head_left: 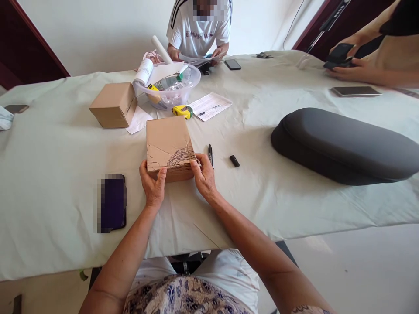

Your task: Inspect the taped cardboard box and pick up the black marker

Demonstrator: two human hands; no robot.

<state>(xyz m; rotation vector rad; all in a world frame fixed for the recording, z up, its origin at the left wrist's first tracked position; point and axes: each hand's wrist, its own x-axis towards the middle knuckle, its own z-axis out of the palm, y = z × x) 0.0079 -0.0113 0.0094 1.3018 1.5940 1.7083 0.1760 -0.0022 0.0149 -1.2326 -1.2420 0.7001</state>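
Note:
A flat brown cardboard box [168, 141] with black pen scribbles on its near end lies on the pale green table cover [65, 148] in front of me. My left hand [152, 183] grips its near left corner, thumb on top. My right hand [204, 174] holds the near right corner, fingers against the side. A black marker [210, 154] and its separate cap [234, 161] lie just right of the box.
A second brown box [114, 104], a clear bowl [170, 85] of supplies, a yellow tape measure [182, 111] and a printed sheet [209, 106] sit further back. A phone [113, 203] lies at my left, a dark grey cushion [343, 146] at right. Two other people work across the table.

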